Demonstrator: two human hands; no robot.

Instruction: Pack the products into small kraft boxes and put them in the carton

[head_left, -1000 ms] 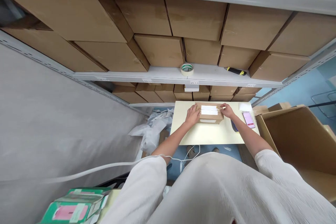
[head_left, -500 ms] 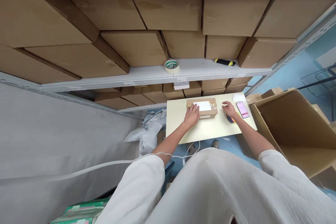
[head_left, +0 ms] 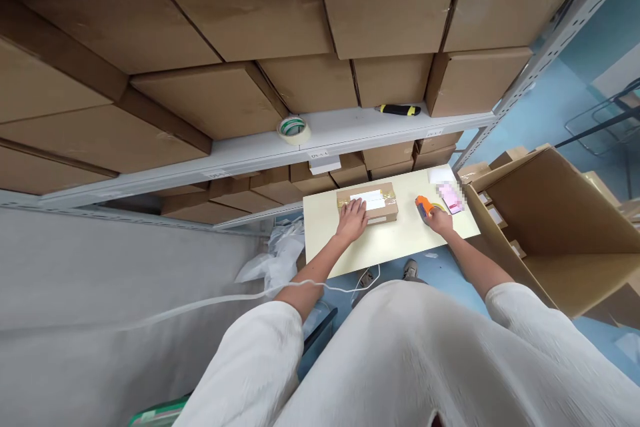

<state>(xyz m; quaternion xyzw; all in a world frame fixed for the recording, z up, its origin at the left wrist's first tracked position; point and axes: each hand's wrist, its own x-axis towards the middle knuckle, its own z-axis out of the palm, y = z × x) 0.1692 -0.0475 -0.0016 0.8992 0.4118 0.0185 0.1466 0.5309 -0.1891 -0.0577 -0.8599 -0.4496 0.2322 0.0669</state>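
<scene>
A small cardboard box (head_left: 383,219) lies on the pale yellow tabletop (head_left: 370,250), with a white label (head_left: 374,199) and clear tape across its top. My left hand (head_left: 353,215) rests flat on the box's left part, fingers stretched out over the label's edge. To the right of the box, my right hand (head_left: 440,220) is wrapped round an orange and blue tape dispenser (head_left: 425,205), partly covered by the fingers. A phone with a pink screen (head_left: 453,199), partly blurred out, lies just beyond that hand.
Cardboard boxes (head_left: 390,0) fill the shelf rack ahead. A tape roll (head_left: 294,128) and a black-and-yellow utility knife (head_left: 400,109) lie on its shelf (head_left: 345,125). A large open carton (head_left: 585,213) stands right of the table. A white cable (head_left: 200,305) runs across my left arm.
My right hand has closed round the tape dispenser and turned it so its orange end points away from me. My left hand stays on the box. The view has shifted right.
</scene>
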